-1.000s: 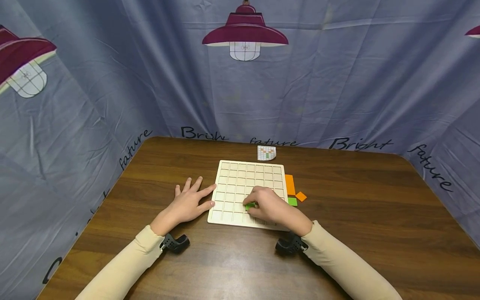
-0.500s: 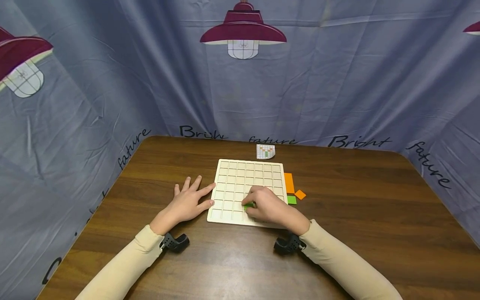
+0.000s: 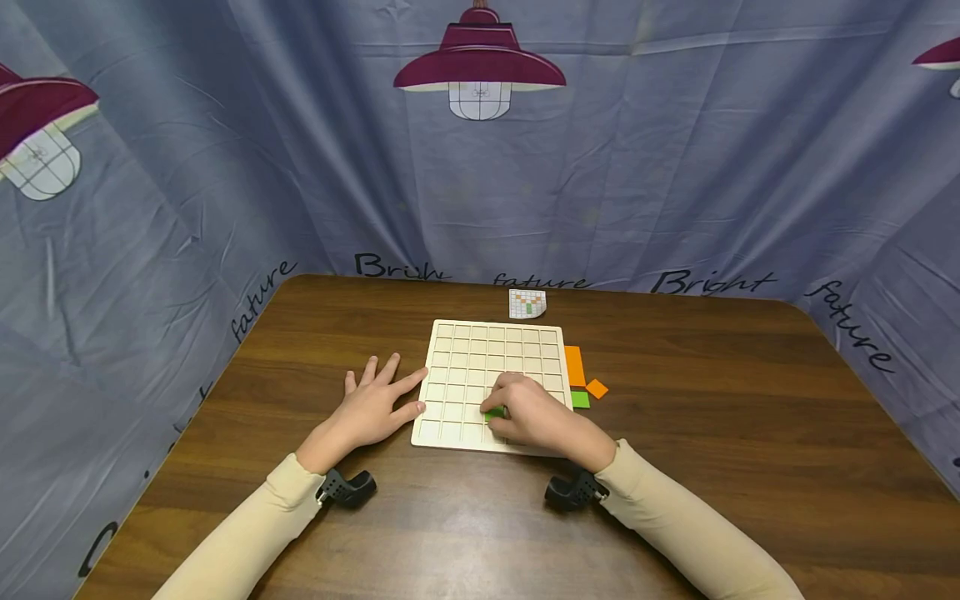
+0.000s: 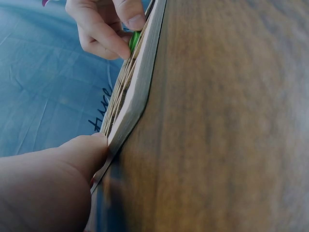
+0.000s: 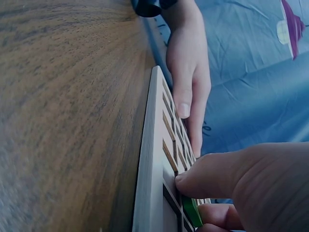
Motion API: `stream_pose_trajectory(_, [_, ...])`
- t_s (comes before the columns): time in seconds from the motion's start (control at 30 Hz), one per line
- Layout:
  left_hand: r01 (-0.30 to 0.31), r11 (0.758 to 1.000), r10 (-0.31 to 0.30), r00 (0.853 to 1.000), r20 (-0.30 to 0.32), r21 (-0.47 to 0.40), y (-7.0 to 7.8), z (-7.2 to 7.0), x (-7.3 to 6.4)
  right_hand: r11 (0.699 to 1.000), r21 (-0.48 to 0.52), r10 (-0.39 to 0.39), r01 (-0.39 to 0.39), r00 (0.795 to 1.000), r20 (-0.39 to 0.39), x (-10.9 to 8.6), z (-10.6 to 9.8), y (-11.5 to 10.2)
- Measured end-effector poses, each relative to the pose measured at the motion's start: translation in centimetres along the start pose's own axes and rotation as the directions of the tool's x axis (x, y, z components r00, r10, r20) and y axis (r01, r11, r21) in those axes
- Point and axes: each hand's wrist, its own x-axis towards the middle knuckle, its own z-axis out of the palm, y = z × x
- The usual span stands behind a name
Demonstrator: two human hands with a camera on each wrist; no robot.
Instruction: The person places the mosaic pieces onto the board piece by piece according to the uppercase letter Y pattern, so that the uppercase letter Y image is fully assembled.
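A pale wooden grid board (image 3: 453, 375) lies on the brown table. My right hand (image 3: 528, 408) is over its lower middle and pinches a green tile (image 3: 494, 413) between thumb and fingers. The right wrist view shows the green tile (image 5: 191, 210) standing a little above the grid's ridges, with the thumb (image 5: 207, 179) against the board. Much of the tile is hidden by the hand. My left hand (image 3: 363, 412) lies with fingers spread on the table, its thumb and index fingertips at the board's left edge.
Along the board's right side lie an orange strip (image 3: 573, 367), a small orange square (image 3: 597, 388) and another green piece (image 3: 581, 400). Behind the board is a paper card (image 3: 527, 304) printed with a coloured grid. A blue curtain (image 3: 600, 183) closes off the table's far side.
The head view has shifted slightly. Both hands keep their places at the board, and the right hand still pinches the green tile.
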Motion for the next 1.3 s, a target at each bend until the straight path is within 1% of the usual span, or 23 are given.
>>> stream_pose_trajectory(0.43, [-0.002, 1.000, 0.002, 1.000, -0.005, 0.008, -0.06, 0.00, 0.07, 0.999, -0.001, 0.039, -0.039, 0.999, 0.000, 0.01, -0.06, -0.18])
stream_pose_trajectory(1.03, [-0.008, 1.000, 0.008, 1.000, -0.015, 0.018, -0.20, 0.10, 0.19, 1.000, -0.015, 0.021, -0.021, 1.000, 0.016, 0.08, -0.10, -0.10])
stream_pose_trajectory(1.3, [-0.002, 1.000, 0.002, 1.000, -0.008, 0.017, -0.23, 0.17, 0.16, 1.000, -0.019, 0.015, -0.014, 1.000, 0.025, 0.08, -0.02, -0.04])
